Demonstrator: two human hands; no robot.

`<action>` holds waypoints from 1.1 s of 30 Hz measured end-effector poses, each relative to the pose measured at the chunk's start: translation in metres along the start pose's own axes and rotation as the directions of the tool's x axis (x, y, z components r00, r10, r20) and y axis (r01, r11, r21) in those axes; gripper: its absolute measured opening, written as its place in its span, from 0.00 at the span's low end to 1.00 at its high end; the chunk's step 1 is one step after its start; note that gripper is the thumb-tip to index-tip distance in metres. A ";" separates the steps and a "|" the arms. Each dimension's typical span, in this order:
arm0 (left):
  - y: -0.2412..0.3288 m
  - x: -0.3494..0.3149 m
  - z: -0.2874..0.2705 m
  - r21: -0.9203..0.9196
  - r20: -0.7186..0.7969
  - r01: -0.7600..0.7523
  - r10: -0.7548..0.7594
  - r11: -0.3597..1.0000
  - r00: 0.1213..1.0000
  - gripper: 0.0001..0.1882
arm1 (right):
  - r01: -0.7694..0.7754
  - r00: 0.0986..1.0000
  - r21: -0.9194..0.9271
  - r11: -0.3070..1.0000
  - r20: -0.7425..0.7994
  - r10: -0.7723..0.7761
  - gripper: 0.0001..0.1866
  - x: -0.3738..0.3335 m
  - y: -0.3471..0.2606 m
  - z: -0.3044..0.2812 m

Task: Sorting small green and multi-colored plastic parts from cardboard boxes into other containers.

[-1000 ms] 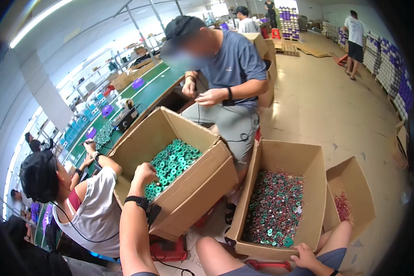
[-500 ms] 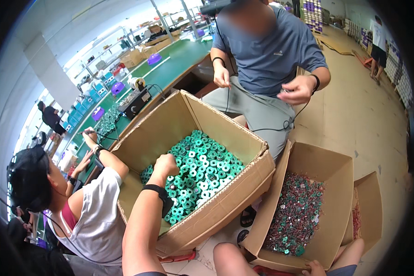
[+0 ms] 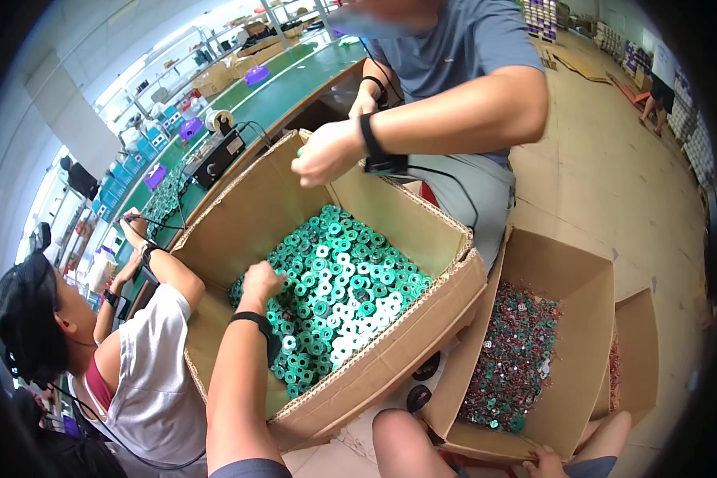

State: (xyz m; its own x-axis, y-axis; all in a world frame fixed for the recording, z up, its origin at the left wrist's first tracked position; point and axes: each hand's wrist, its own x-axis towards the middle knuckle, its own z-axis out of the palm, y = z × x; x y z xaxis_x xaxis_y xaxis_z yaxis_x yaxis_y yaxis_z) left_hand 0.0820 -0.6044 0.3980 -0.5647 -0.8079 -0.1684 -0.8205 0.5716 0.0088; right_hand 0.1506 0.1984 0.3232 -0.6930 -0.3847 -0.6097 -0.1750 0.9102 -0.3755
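Note:
My left hand, with a black band at its wrist, is inside the large cardboard box, over the left part of a heap of green ring-shaped boards. Its fingers are curled closed, and whatever they may hold is hidden. At the lower edge, my right hand has its fingers bent at the near rim of a second cardboard box. That box contains a mix of small red, green and silvery parts.
Across the large box, a co-worker's hand reaches over its far corner. Another person works at the green bench on the left. A third cardboard box stands at the right. My knee is between the boxes.
The co-worker opposite has leaned in and stretched an arm over the far corner of the large box. My left hand stays closed over the boards, slightly further left in view.

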 end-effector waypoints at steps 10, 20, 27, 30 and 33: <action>0.031 -0.154 -0.124 0.084 -0.029 -0.120 0.123 0.989 0.992 0.18 | 0.365 0.901 0.137 0.921 -0.302 -0.312 0.22 0.014 0.042 0.036; 0.108 -0.480 -0.107 -0.422 -0.525 -0.510 0.257 0.749 0.812 0.28 | 0.151 0.764 0.612 0.776 0.426 -0.484 0.26 0.063 0.035 0.098; -0.005 -0.558 0.010 -0.662 -0.438 -0.326 0.005 0.675 0.899 0.31 | -0.079 0.755 0.688 0.721 0.514 -0.408 0.26 0.051 0.005 0.078; -0.119 -0.562 0.099 -0.612 -0.456 -0.367 0.066 0.701 0.887 0.27 | -0.051 0.673 0.605 0.795 0.609 -0.420 0.24 0.044 -0.017 0.047; -0.085 -0.608 0.103 -0.831 -0.046 0.014 -0.094 0.556 0.994 0.28 | -0.121 0.710 0.657 0.744 0.581 -0.398 0.31 0.039 -0.008 -0.003</action>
State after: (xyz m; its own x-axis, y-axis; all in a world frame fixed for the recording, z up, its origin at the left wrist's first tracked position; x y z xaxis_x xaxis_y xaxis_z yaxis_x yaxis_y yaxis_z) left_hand 0.5043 -0.1471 0.3981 -0.4882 -0.8641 -0.1227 -0.5386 0.1878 0.8213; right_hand 0.1233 0.1768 0.3045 -0.0161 -0.7247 -0.6889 0.4131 0.6226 -0.6646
